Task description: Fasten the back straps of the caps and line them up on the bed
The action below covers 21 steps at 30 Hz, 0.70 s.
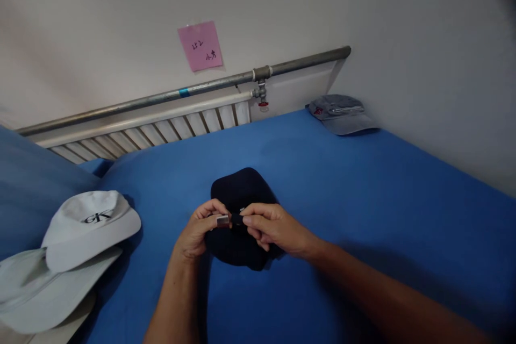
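Two bare hands meet over a dark cap (244,185), which lies on a blue sheet (382,199) near the middle of the view. The left hand (196,235), at the cap's nine o'clock, pinches a silver clasp (222,221) between thumb and finger. The right hand (280,226), at three o'clock, pinches a short dark strap (237,219) just beside the clasp, its lower fingers curled. From the dark cap, a white cap (91,234) with black letters sits at nine o'clock, resting on a pale cap (60,301), with another brim (76,322) beneath toward eight. A gray cap (342,110) lies between one and two o'clock, near the wall. Between eleven and twelve, a pink note (200,45) hangs above a metal pipe (141,104); a radiator (153,130) stands between ten and eleven.
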Motion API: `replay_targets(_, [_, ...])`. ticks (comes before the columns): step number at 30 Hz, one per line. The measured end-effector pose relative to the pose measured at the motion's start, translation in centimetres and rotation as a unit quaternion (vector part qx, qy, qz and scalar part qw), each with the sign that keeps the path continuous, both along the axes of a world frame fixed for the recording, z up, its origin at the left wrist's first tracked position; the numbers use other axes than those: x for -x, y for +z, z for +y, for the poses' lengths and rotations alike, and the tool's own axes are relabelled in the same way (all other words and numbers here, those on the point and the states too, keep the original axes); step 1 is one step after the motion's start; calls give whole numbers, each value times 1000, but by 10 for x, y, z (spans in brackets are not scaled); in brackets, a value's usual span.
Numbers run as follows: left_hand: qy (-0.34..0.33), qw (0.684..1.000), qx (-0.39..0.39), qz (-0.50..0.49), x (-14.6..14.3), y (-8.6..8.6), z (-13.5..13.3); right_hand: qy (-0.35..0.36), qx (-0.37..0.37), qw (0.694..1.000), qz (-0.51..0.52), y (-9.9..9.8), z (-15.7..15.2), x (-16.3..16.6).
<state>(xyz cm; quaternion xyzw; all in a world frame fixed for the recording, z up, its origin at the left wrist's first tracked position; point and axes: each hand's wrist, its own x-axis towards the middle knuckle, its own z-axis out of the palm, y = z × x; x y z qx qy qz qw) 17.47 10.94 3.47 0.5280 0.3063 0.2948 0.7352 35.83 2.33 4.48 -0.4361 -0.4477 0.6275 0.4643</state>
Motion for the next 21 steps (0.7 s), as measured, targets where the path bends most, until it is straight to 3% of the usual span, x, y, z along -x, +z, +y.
replay_targets(13, [-1,1000,14,13,-1,-2,-1,27,29,999,25,1,-1,-1])
replay_targets(21, [-18,1000,2,24,-2,-2,-1,51,38,994,92,-2,0,-2])
